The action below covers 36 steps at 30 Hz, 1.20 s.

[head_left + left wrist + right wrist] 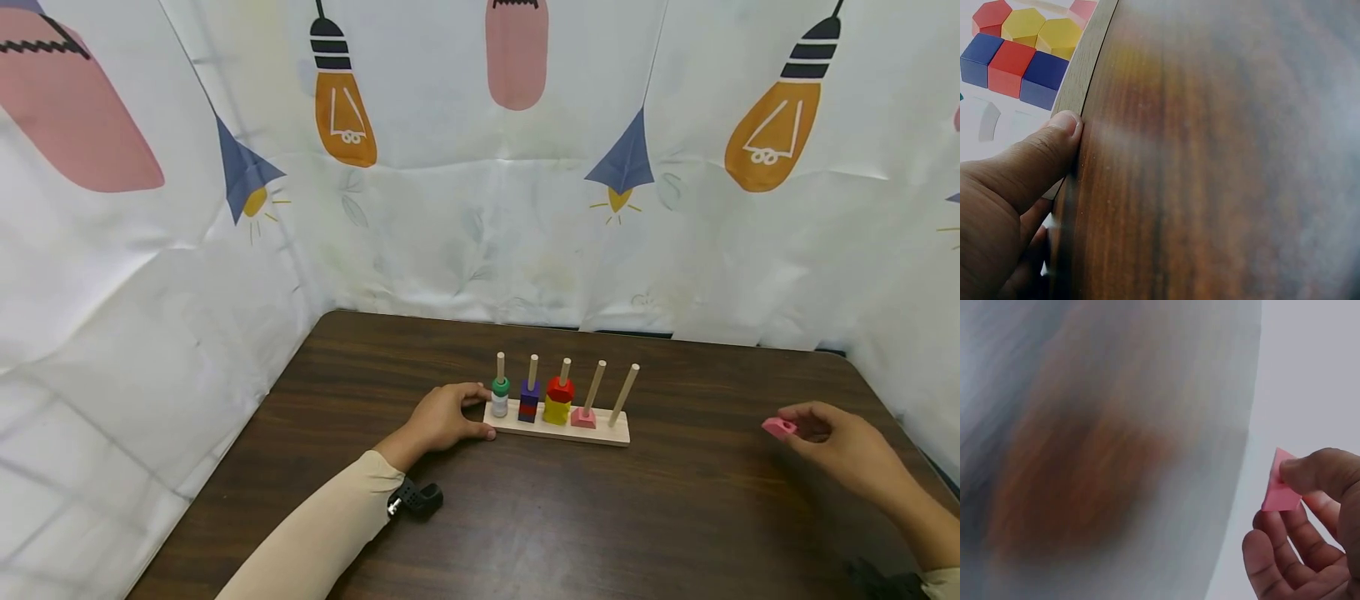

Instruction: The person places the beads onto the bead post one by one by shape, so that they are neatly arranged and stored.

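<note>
A wooden peg stacker [615, 435] with several upright pegs stands on the table. My left hand [438, 419] grips the left end of its base, the thumb [1063, 128] pressed on the near edge. From left to right, the pegs carry white pieces under a green ring [500, 386], a red block [1009, 67] between blue ones, and a red hexagon [560, 389] above yellow ones. A single pink block [583, 418] sits low on the fourth peg; the last peg [624, 395] is bare. Far to the right, my right hand [847, 446] pinches another pink block [1283, 495], raised above the table.
The dark wood-grain table [675, 517] extends around the stacker. A white printed cloth [450, 233] hangs behind its far edge and along the left side. A black band [416, 497] is worn on my left wrist.
</note>
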{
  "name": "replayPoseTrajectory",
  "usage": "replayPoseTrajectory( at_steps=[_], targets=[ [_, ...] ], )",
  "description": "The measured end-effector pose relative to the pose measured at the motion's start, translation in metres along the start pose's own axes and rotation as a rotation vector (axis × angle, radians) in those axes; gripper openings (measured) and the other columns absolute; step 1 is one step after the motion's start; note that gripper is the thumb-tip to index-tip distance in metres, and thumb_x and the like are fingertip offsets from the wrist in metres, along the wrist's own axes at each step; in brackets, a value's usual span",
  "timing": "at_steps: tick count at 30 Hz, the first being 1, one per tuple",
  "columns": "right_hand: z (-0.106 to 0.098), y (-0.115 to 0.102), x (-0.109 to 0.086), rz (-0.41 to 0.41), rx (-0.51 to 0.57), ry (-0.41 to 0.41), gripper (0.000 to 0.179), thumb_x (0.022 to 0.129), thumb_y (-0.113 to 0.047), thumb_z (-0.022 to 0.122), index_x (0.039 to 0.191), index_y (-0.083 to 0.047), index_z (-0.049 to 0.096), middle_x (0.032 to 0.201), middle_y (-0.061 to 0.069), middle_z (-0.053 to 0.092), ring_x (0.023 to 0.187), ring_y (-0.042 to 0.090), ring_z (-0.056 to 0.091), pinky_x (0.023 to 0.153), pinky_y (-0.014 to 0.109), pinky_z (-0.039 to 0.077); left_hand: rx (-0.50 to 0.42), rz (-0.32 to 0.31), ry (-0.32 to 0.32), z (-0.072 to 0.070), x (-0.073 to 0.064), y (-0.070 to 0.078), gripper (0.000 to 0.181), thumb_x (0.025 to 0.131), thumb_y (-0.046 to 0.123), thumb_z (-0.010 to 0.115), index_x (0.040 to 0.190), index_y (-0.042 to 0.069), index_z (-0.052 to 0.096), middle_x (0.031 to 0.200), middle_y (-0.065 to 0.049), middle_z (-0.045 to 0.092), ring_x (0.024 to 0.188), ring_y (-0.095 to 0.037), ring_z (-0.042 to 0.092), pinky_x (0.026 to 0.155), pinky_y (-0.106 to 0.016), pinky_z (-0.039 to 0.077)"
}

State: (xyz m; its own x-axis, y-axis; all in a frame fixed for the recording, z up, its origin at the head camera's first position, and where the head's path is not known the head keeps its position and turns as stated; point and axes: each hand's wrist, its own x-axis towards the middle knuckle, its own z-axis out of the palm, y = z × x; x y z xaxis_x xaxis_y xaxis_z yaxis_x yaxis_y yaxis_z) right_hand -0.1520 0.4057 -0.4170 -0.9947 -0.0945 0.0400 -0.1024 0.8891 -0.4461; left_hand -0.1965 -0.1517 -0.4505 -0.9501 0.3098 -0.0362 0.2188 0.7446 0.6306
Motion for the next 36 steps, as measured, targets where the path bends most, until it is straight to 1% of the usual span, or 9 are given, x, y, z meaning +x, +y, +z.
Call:
replayPoseTrajectory(
  at_steps=[4,7,10,15,17,21,23,29,36],
  targets=[
    [-0.001,-0.026,0.007,-0.066,0.041,0.011,0.041,0.097,-0.03,0.075,0.126,-0.003,0.065,0.108,0.017,0.071,0.096,0.041,0.069,0.065,0.039,0.053,-0.004,0.005,0.0,0.0,0.0,0.0,0.059,0.077,0.041,0.091,0.13,0.026,0.07,0.142,-0.004,0.062,0.141,-0.03,0.046,0.116,-0.055,0.031],
    [-0.003,-0.044,0.013,-0.119,0.062,0.02,0.039,0.096,-0.028,0.076,0.125,-0.004,0.066,0.107,0.014,0.072,0.091,0.035,0.071,0.063,0.034,0.053,-0.01,0.004,0.001,0.0,0.0,0.0,0.06,0.077,0.041,0.091,0.13,0.025,0.07,0.142,-0.004,0.061,0.141,-0.03,0.046,0.116,-0.053,0.033],
    [-0.006,-0.06,0.018,-0.15,0.073,0.027,0.037,0.095,-0.026,0.077,0.124,-0.006,0.067,0.106,0.012,0.072,0.087,0.03,0.071,0.061,0.029,0.052,-0.014,0.002,0.003,0.0,-0.001,-0.001,0.06,0.077,0.04,0.091,0.131,0.025,0.07,0.143,-0.005,0.061,0.142,-0.03,0.045,0.116,-0.054,0.032],
    [-0.012,-0.084,0.024,-0.191,0.09,0.025,0.033,0.097,-0.024,0.075,0.125,-0.009,0.067,0.108,0.011,0.071,0.087,0.026,0.07,0.061,0.029,0.051,-0.015,-0.004,0.007,0.0,-0.001,0.0,0.061,0.076,0.04,0.092,0.131,0.024,0.07,0.142,-0.004,0.061,0.141,-0.029,0.046,0.116,-0.053,0.033],
    [-0.015,-0.092,0.025,-0.218,0.093,0.038,0.031,0.096,-0.022,0.075,0.124,-0.01,0.068,0.108,0.01,0.071,0.086,0.022,0.069,0.06,0.029,0.052,-0.011,-0.006,0.008,0.0,0.0,0.0,0.061,0.076,0.04,0.092,0.131,0.024,0.07,0.142,-0.004,0.061,0.141,-0.029,0.047,0.115,-0.052,0.034],
    [-0.02,-0.108,0.028,-0.261,0.11,0.072,0.028,0.095,-0.022,0.077,0.121,-0.013,0.07,0.106,0.007,0.072,0.082,0.011,0.068,0.059,0.028,0.051,-0.009,-0.008,0.006,-0.001,0.0,0.001,0.062,0.076,0.041,0.092,0.131,0.024,0.07,0.141,-0.004,0.062,0.141,-0.029,0.046,0.116,-0.051,0.034],
    [-0.022,-0.116,0.029,-0.277,0.127,0.082,0.027,0.095,-0.021,0.077,0.12,-0.014,0.07,0.105,0.006,0.073,0.081,0.008,0.068,0.06,0.028,0.051,-0.007,-0.008,0.003,-0.001,0.001,0.001,0.062,0.076,0.041,0.092,0.131,0.024,0.07,0.141,-0.004,0.062,0.141,-0.029,0.046,0.116,-0.051,0.033],
    [-0.024,-0.142,0.033,-0.333,0.162,0.092,0.024,0.095,-0.021,0.077,0.118,-0.018,0.071,0.104,0.0,0.072,0.083,0.009,0.068,0.064,0.028,0.052,-0.001,-0.011,-0.011,-0.002,0.001,0.001,0.062,0.076,0.042,0.092,0.131,0.024,0.07,0.143,-0.004,0.06,0.141,-0.029,0.046,0.116,-0.052,0.033],
    [-0.023,-0.164,0.038,-0.413,0.171,0.112,0.025,0.094,-0.018,0.078,0.117,-0.019,0.072,0.108,-0.003,0.07,0.085,0.009,0.067,0.065,0.027,0.052,-0.005,-0.011,-0.003,-0.001,0.0,0.001,0.06,0.076,0.04,0.092,0.13,0.024,0.071,0.142,-0.004,0.061,0.141,-0.03,0.046,0.115,-0.052,0.035]
  ],
)
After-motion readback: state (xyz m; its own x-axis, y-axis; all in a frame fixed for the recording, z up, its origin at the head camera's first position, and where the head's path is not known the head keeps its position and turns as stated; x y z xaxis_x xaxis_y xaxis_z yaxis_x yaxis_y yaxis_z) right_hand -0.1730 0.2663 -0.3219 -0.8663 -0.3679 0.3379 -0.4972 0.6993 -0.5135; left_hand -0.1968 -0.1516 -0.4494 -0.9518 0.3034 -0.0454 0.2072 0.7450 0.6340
